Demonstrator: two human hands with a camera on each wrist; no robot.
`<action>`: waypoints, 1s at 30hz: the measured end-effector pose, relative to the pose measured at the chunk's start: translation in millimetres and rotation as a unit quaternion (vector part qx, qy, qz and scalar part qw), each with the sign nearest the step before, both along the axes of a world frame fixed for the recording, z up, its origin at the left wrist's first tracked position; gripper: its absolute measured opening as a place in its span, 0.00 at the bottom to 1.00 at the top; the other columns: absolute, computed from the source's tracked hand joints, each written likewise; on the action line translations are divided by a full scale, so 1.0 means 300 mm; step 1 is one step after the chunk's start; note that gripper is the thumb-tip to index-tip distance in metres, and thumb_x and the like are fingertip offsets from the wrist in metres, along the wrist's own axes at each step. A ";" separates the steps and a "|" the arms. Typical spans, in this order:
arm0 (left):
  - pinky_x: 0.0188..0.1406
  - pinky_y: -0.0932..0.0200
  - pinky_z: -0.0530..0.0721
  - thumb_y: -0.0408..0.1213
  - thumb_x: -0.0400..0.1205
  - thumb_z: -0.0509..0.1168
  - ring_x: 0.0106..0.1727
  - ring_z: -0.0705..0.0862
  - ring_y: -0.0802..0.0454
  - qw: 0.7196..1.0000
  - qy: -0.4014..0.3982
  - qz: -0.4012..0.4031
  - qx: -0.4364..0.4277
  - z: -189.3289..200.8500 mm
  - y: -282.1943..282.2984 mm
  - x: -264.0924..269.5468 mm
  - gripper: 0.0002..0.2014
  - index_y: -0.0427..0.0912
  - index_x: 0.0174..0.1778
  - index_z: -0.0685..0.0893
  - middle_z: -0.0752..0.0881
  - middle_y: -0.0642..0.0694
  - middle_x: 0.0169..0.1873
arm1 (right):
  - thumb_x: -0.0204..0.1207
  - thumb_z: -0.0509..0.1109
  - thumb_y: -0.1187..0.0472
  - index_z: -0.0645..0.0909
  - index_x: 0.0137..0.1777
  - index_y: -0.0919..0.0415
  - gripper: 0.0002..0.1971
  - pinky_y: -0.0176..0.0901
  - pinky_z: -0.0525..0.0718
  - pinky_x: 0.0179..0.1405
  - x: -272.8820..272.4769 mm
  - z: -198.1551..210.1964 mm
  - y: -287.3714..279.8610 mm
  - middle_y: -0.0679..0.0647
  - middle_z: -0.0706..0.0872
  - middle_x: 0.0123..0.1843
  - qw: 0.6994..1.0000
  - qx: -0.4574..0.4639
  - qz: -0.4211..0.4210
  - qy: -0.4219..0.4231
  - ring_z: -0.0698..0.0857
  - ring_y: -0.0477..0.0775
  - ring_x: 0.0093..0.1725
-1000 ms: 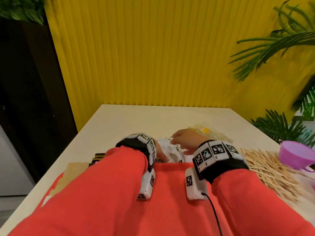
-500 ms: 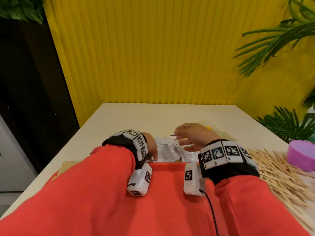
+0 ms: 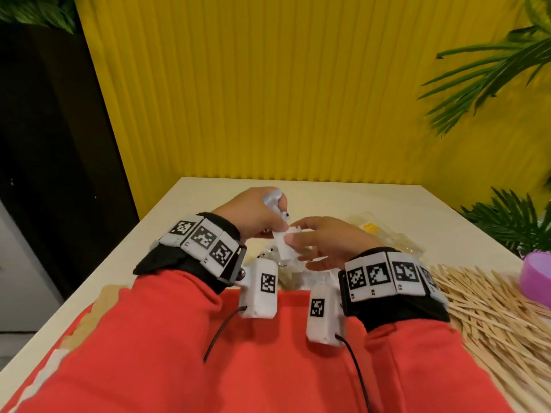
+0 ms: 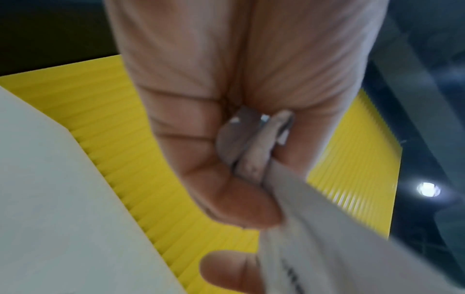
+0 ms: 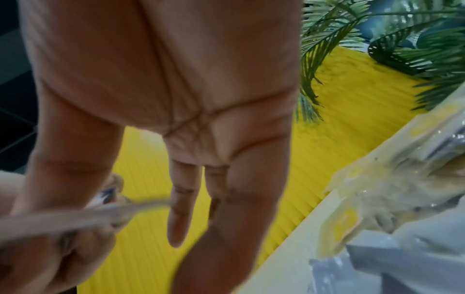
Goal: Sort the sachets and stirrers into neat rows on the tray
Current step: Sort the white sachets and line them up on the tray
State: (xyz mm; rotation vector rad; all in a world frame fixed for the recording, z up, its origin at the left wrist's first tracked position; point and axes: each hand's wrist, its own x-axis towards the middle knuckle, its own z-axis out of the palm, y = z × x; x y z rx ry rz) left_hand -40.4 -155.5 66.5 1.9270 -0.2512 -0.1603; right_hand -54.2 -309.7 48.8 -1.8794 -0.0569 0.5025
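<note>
Both hands are working white sachets above the table (image 3: pixel 313 198). Left hand (image 3: pixel 253 216) is curled tight around a small bunch of white sachets (image 3: pixel 275 201), ends poking out past the knuckles; the left wrist view confirms fingers (image 4: pixel 241 204) wrapped round folded packets. Right hand (image 3: pixel 325 242) is pinching one white sachet (image 3: pixel 286 242) between thumb and forefinger, other fingers loosely extended, right against the left hand's bunch. Looks like it is passing or squaring that sachet into the stack, though I cannot tell which way the transfer is going. More loose sachets (image 3: pixel 295 275) are lying on the table just below the hands; clear packets with yellow labels (image 3: pixel 372 234) are sitting further right; wooden stirrers (image 3: pixel 492 317) are heaped at the right, beside a purple cup (image 3: pixel 536 278). Tray is not identifiable here (sleeves are blocking the near table, only a tan edge (image 3: pixel 101 302) is showing at left). To do this well: keeping the left grip firm but not crushing, aligning all short edges one way before setting down, feeding one sachet at a time, and lowering the stack flat so it is fanning into a row rather than dropping in a clump.
</note>
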 end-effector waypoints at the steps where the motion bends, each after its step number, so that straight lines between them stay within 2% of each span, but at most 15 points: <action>1: 0.27 0.63 0.79 0.16 0.73 0.65 0.31 0.76 0.49 0.999 -0.019 0.004 -0.041 0.004 -0.005 -0.006 0.16 0.43 0.34 0.73 0.77 0.43 0.35 | 0.77 0.70 0.61 0.77 0.57 0.58 0.10 0.37 0.82 0.34 -0.005 0.006 -0.005 0.51 0.83 0.38 0.999 0.043 -0.003 -0.002 0.82 0.50 0.37; 3: 0.25 0.66 0.79 0.16 0.74 0.65 0.32 0.76 0.50 0.993 -0.041 0.006 -0.107 -0.001 -0.019 -0.019 0.16 0.43 0.35 0.74 0.77 0.44 0.35 | 0.76 0.69 0.66 0.79 0.49 0.59 0.04 0.34 0.81 0.28 -0.015 0.016 -0.017 0.52 0.84 0.34 0.992 0.123 -0.017 -0.024 0.82 0.49 0.31; 5: 0.27 0.65 0.80 0.18 0.75 0.65 0.33 0.78 0.52 0.988 -0.043 0.009 -0.151 -0.016 -0.039 -0.030 0.14 0.45 0.37 0.76 0.78 0.46 0.36 | 0.74 0.70 0.71 0.80 0.44 0.60 0.06 0.32 0.80 0.24 -0.021 0.019 -0.029 0.54 0.84 0.33 0.984 0.159 -0.044 -0.065 0.80 0.49 0.28; 7: 0.31 0.64 0.84 0.22 0.78 0.64 0.36 0.81 0.53 0.978 -0.010 0.006 -0.208 -0.032 -0.055 -0.039 0.12 0.47 0.43 0.80 0.80 0.48 0.38 | 0.72 0.72 0.72 0.79 0.40 0.59 0.08 0.32 0.78 0.23 -0.023 0.016 -0.038 0.54 0.83 0.33 0.981 0.151 -0.067 -0.102 0.80 0.48 0.29; 10: 0.37 0.61 0.87 0.28 0.83 0.59 0.39 0.84 0.52 0.948 0.051 0.005 -0.313 -0.049 -0.068 -0.042 0.10 0.45 0.52 0.83 0.84 0.44 0.43 | 0.71 0.72 0.73 0.81 0.39 0.60 0.08 0.31 0.74 0.21 -0.021 0.016 -0.050 0.55 0.80 0.32 0.975 0.153 -0.085 -0.135 0.76 0.48 0.28; 13: 0.38 0.60 0.87 0.33 0.85 0.54 0.43 0.85 0.49 0.918 0.098 0.009 -0.384 -0.057 -0.068 -0.044 0.12 0.41 0.56 0.82 0.85 0.39 0.48 | 0.72 0.71 0.71 0.84 0.42 0.59 0.06 0.30 0.74 0.22 -0.021 0.031 -0.064 0.52 0.82 0.31 0.970 0.151 -0.109 -0.155 0.78 0.46 0.29; 16: 0.31 0.61 0.87 0.36 0.85 0.51 0.40 0.86 0.47 0.920 0.111 0.004 -0.376 -0.059 -0.068 -0.044 0.14 0.43 0.56 0.82 0.86 0.39 0.48 | 0.72 0.65 0.77 0.84 0.42 0.58 0.13 0.32 0.77 0.25 -0.019 0.040 -0.077 0.52 0.84 0.34 0.967 0.165 -0.119 -0.154 0.80 0.47 0.33; 18: 0.24 0.65 0.83 0.37 0.86 0.52 0.34 0.87 0.50 0.929 0.102 0.017 -0.356 -0.057 -0.069 -0.044 0.14 0.45 0.54 0.83 0.87 0.41 0.43 | 0.71 0.60 0.81 0.83 0.43 0.58 0.18 0.35 0.78 0.28 -0.018 0.040 -0.081 0.53 0.84 0.38 0.966 0.177 -0.121 -0.145 0.81 0.50 0.36; 20: 0.19 0.69 0.80 0.36 0.86 0.55 0.27 0.85 0.55 0.934 0.088 0.040 -0.343 -0.060 -0.067 -0.041 0.11 0.45 0.53 0.83 0.86 0.42 0.38 | 0.70 0.59 0.83 0.81 0.47 0.60 0.19 0.36 0.80 0.27 -0.020 0.038 -0.082 0.55 0.83 0.41 0.965 0.184 -0.127 -0.139 0.81 0.49 0.34; 22: 0.17 0.71 0.78 0.34 0.85 0.59 0.23 0.81 0.57 0.937 0.078 0.056 -0.335 -0.063 -0.063 -0.036 0.07 0.44 0.53 0.81 0.84 0.43 0.36 | 0.69 0.62 0.83 0.80 0.49 0.60 0.18 0.35 0.80 0.24 -0.022 0.036 -0.084 0.57 0.81 0.40 0.963 0.181 -0.137 -0.147 0.79 0.49 0.29; 25: 0.18 0.71 0.79 0.31 0.82 0.63 0.29 0.82 0.55 0.943 0.056 0.069 -0.322 -0.062 -0.059 -0.030 0.03 0.43 0.47 0.79 0.83 0.43 0.38 | 0.68 0.64 0.83 0.79 0.45 0.59 0.18 0.33 0.78 0.21 -0.019 0.035 -0.085 0.58 0.81 0.38 0.955 0.186 -0.160 -0.166 0.77 0.51 0.28; 27: 0.21 0.72 0.81 0.29 0.81 0.65 0.33 0.83 0.54 0.945 0.040 0.074 -0.316 -0.059 -0.056 -0.029 0.04 0.43 0.46 0.79 0.84 0.43 0.40 | 0.68 0.64 0.82 0.79 0.44 0.58 0.17 0.32 0.77 0.21 -0.016 0.035 -0.083 0.56 0.82 0.36 0.950 0.195 -0.171 -0.173 0.78 0.50 0.29; 30: 0.23 0.71 0.81 0.26 0.78 0.68 0.33 0.82 0.55 0.948 0.027 0.072 -0.309 -0.058 -0.052 -0.030 0.08 0.42 0.46 0.77 0.83 0.45 0.40 | 0.69 0.64 0.81 0.80 0.45 0.56 0.17 0.34 0.77 0.26 -0.014 0.035 -0.085 0.55 0.83 0.35 0.946 0.195 -0.180 -0.184 0.79 0.50 0.31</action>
